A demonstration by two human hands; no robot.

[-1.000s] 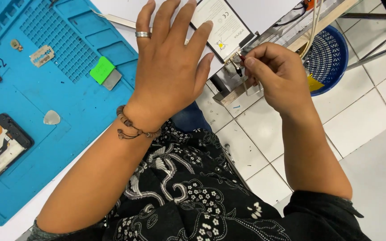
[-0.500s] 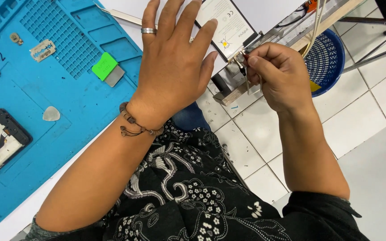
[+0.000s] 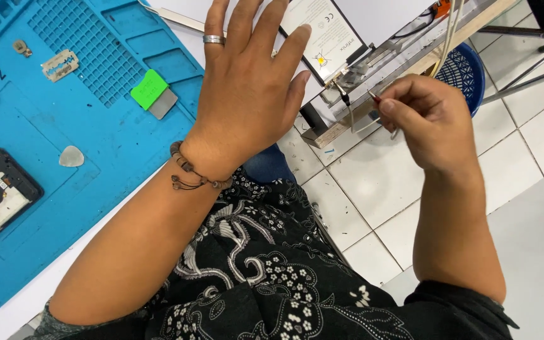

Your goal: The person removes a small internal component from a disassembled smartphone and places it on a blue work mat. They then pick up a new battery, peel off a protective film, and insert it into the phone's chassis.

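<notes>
Both forearms are bare, with short black sleeves ending near the elbows. The left hand [image 3: 247, 107] wears a plain silver ring [image 3: 214, 39] on one finger, and a brown beaded cord bracelet [image 3: 190, 173] circles its wrist. The right hand [image 3: 429, 119] is unadorned. The black garment [image 3: 272, 277] carries a white and grey floral pattern
</notes>
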